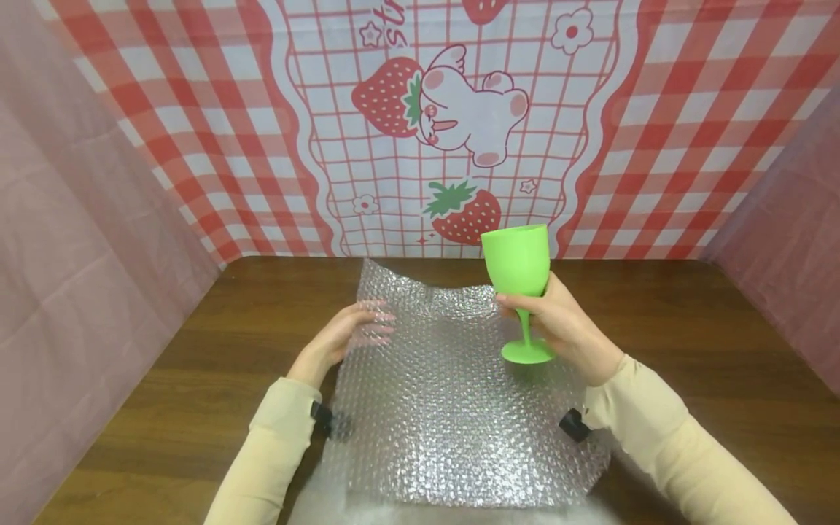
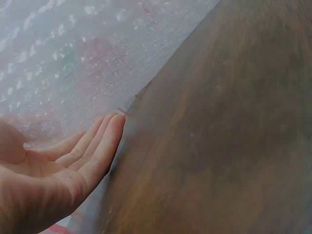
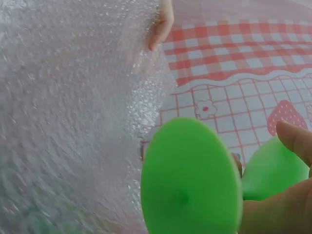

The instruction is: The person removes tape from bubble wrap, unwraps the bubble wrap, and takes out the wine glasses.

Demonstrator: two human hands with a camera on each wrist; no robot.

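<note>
In the head view my right hand holds a bright green plastic goblet upright, gripping it where the bowl meets the stem. The right wrist view looks at the goblet's round foot, with part of the bowl beyond it. A clear sheet of bubble wrap spreads before me, its far edge curling up. At its left edge is my left hand, the fingertips showing through the plastic. Seen from the left wrist, those fingers are extended and loosely together under the bubble wrap.
Beneath everything is a dark brown wooden table. A whitish sheet lies along its near edge. A red-and-white strawberry cloth hangs behind the table, with pink curtains at both sides.
</note>
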